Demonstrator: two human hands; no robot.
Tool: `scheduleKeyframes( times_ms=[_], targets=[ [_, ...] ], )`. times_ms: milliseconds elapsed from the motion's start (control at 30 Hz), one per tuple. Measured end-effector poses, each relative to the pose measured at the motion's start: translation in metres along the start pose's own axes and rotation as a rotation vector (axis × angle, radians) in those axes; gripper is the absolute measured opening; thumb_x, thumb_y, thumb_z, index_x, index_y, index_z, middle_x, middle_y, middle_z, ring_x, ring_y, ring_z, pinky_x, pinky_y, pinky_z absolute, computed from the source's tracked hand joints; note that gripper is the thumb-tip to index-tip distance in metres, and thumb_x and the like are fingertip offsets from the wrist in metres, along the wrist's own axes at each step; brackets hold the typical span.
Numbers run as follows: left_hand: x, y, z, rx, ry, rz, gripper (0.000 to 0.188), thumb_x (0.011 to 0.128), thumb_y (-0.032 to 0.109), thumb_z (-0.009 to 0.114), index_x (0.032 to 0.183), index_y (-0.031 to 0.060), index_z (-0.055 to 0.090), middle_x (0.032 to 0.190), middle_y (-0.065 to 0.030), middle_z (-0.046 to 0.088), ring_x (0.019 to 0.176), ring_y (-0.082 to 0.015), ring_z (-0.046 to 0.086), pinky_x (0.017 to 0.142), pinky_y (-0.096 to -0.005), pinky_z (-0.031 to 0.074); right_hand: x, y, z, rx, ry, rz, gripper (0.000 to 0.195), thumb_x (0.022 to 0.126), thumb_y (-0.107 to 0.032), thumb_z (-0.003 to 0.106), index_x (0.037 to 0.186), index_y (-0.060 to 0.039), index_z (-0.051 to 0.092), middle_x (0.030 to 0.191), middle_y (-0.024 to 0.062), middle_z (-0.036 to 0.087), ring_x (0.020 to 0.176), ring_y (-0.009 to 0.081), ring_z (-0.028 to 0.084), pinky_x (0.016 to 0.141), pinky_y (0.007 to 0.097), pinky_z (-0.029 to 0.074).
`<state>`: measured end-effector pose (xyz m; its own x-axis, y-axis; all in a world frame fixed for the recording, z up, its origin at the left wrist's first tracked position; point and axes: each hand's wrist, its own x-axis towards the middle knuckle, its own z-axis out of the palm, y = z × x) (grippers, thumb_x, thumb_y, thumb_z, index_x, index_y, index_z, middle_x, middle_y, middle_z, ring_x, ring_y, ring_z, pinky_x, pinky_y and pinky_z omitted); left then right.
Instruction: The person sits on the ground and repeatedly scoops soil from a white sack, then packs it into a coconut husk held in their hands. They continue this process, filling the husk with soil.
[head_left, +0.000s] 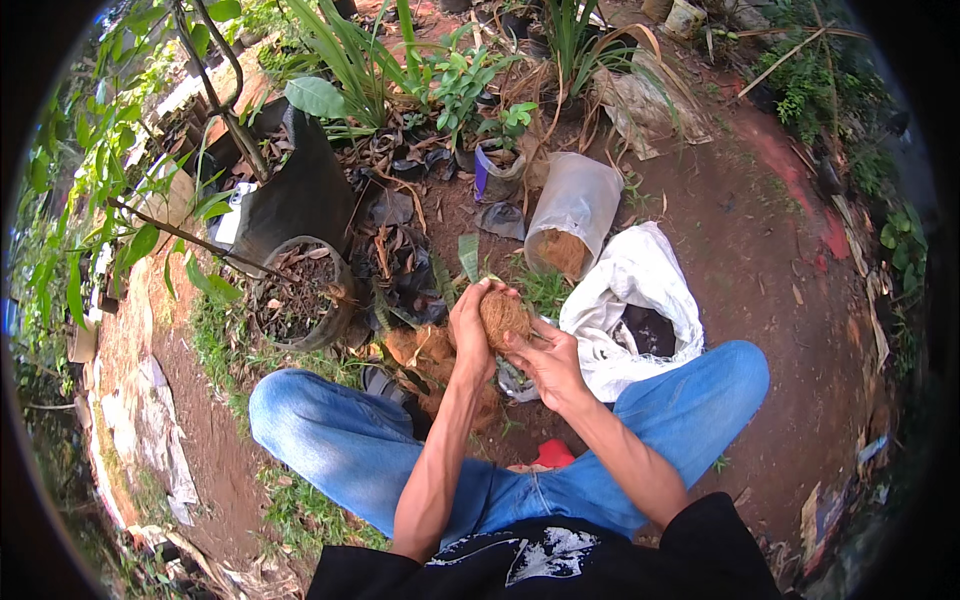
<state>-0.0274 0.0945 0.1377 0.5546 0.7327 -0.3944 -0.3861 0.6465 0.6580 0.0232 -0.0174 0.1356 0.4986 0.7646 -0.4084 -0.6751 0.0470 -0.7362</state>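
A ball of brown coir fibre (504, 319) is held between both hands in front of me. My left hand (472, 322) cups its left side and top, while my right hand (549, 360) grips it from the lower right. A green leaf (468, 256) stands just above my left fingers; whether it joins the ball I cannot tell. Below and left of the hands, more brown fibre balls (431, 349) lie on the ground, partly hidden by my left forearm. A clear plastic bag (576, 199) lies on its side with loose brown fibre (562, 253) at its mouth.
To the right, a white woven sack (637, 262) gapes over dark material (649, 330). A black grow bag (300, 187) and a round planter (341, 307) stand at the left. Several leafy plants (465, 82) line the far side. Something red (553, 453) lies between my legs.
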Motion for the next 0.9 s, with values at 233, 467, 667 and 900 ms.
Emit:
scheduleKeyframes(
  times_ms=[233, 467, 667, 900],
  targets=[
    [0.005, -0.010, -0.039, 0.291, 0.368, 0.316, 0.027, 0.092, 0.018, 0.050, 0.078, -0.0023, 0.062, 0.074, -0.0063, 0.063, 0.069, -0.0137, 0.057, 0.067, -0.0283, 0.045, 0.024, 0.047, 0.005, -0.555, -0.096, -0.423, 0.063, 0.077, 0.013, 0.068, 0.133, 0.0061, 0.042, 0.124, 0.0171, 0.057, 0.110, 0.0201, 0.059, 0.090, 0.0315, 0.053],
    [0.008, -0.004, -0.074, 0.736, 0.189, 0.525, 0.025, 0.089, 0.015, 0.052, 0.080, -0.0055, 0.064, 0.073, -0.0055, 0.065, 0.068, -0.0121, 0.055, 0.066, -0.0286, 0.045, 0.046, 0.024, -0.004, 0.001, -0.443, 0.321, 0.057, 0.081, 0.003, 0.070, 0.131, 0.0014, 0.043, 0.114, 0.0129, 0.062, 0.100, 0.0192, 0.064, 0.086, 0.0327, 0.056],
    [0.010, -0.021, -0.096, 0.663, 0.189, 0.363, 0.028, 0.094, 0.019, 0.047, 0.090, -0.0030, 0.063, 0.086, -0.0089, 0.066, 0.076, -0.0162, 0.059, 0.072, -0.0311, 0.047, 0.069, 0.050, -0.015, -0.543, -0.350, 0.158, 0.055, 0.075, 0.000, 0.078, 0.122, 0.0041, 0.052, 0.108, 0.0144, 0.065, 0.094, 0.0175, 0.065, 0.079, 0.0315, 0.055],
    [0.014, -0.035, -0.111, 0.976, 0.132, 0.171, 0.061, 0.096, 0.050, 0.046, 0.122, -0.0041, 0.050, 0.113, -0.0259, 0.061, 0.108, -0.0353, 0.059, 0.092, -0.0414, 0.044, 0.085, 0.067, -0.031, -1.146, -0.220, -0.185, 0.070, 0.060, -0.012, 0.085, 0.122, 0.0014, 0.055, 0.108, 0.0164, 0.066, 0.098, 0.0225, 0.064, 0.084, 0.0338, 0.050]
  ],
)
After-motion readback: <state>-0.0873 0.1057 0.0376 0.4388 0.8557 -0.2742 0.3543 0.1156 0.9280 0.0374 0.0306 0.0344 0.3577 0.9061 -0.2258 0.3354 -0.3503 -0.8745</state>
